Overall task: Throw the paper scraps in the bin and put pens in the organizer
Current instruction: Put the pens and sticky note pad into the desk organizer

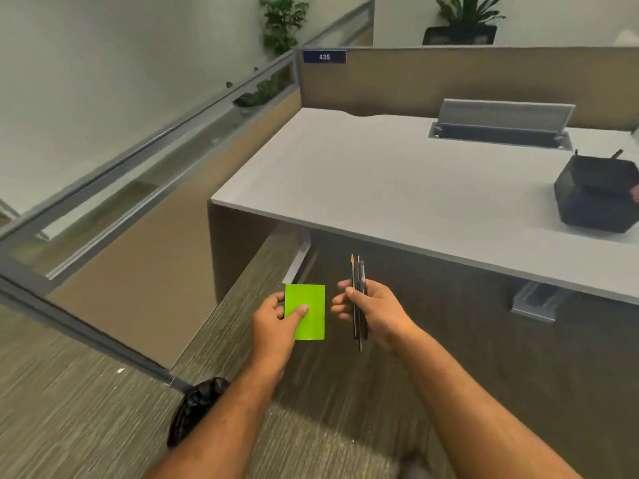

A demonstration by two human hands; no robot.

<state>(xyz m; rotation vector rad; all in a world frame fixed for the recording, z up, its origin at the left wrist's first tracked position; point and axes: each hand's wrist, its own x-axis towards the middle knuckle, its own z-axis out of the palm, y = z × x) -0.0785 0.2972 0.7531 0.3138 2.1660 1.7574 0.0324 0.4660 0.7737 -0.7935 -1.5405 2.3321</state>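
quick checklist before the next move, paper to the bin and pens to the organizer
1. Green paper held in the left hand: ok.
2. Pens gripped as a bundle in the right hand: ok.
3. Organizer within sight, on the desk at far right: ok.
4. Free room inside the organizer: cannot tell, though something already sticks out of it.
5. Bin located: cannot tell; a dark bag-like shape sits on the floor by the left arm.
6. Desk path to the organizer unobstructed: ok.
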